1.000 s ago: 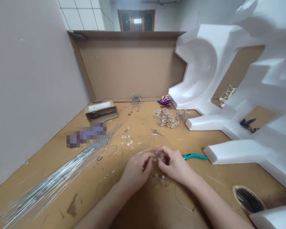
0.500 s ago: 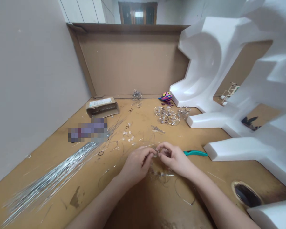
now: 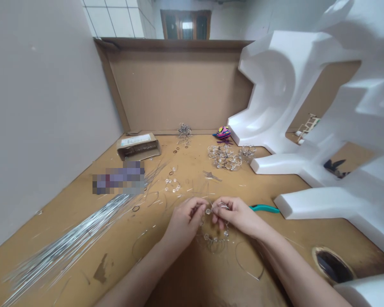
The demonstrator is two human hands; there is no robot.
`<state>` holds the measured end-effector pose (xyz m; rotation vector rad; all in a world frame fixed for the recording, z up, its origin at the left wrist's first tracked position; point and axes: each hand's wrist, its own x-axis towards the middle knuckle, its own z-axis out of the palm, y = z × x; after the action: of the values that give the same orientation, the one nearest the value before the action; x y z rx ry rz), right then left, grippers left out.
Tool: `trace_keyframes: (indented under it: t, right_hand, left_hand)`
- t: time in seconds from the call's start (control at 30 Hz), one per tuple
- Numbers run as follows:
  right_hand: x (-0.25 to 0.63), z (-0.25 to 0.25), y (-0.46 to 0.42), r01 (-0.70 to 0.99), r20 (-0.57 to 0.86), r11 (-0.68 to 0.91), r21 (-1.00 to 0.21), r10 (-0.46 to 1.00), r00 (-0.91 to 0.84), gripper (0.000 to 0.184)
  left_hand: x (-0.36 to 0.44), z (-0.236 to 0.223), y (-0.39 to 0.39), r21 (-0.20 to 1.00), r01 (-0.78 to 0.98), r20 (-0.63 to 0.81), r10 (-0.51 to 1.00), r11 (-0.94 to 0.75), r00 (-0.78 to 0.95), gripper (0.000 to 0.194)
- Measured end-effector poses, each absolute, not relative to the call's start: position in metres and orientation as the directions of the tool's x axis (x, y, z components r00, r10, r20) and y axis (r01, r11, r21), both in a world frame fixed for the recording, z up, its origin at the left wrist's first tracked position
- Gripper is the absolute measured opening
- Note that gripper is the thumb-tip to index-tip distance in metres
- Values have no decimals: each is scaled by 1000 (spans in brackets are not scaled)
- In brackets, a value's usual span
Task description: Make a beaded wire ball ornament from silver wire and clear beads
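Between my two hands hangs a ring of thin wire with clear beads (image 3: 215, 239). My left hand (image 3: 186, 218) pinches its upper left side, close to a bead. Thumb and fingers of my right hand (image 3: 232, 213) are closed on the upper right side of the same beaded wire ring. The exact wire ends at the fingertips are too fine to make out. Teal-handled pliers (image 3: 265, 208) lie just right of my right hand, their head hidden behind it. A curved loose wire (image 3: 243, 266) rests on the table below.
A bundle of straight wires (image 3: 92, 224) lies at left, near a small cardboard box (image 3: 139, 146). Finished-looking beaded wire rings (image 3: 225, 157) are piled farther back, with loose clear beads (image 3: 173, 185) nearer. White foam pieces (image 3: 307, 204) border the right; a hole (image 3: 334, 265) is at lower right.
My hands have moved slightly apart, and a bead now shows between the fingertips. More of the beaded wire ring is visible below them. The view has tilted up a little.
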<state>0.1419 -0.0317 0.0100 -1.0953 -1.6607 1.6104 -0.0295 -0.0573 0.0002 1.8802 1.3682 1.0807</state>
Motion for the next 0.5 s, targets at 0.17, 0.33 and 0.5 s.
trace_keyframes:
  t: [0.17,0.33,0.5]
  right_hand:
    - [142,12,-32,159,-137,-65,-985,859,-494,20]
    - [142,12,-32,115,-127,-79,-990,846,-518,21]
    - [142,13,-33,41,-123,-120,-992,823,-554,20]
  left_hand:
    - [-32,2,-55,823,467,306,945,-323,113,18]
    - [-33,4,-52,917,303,213,961,-259,177,23]
    - [-30,3,-56,955,263,98,984,-135,150,26]
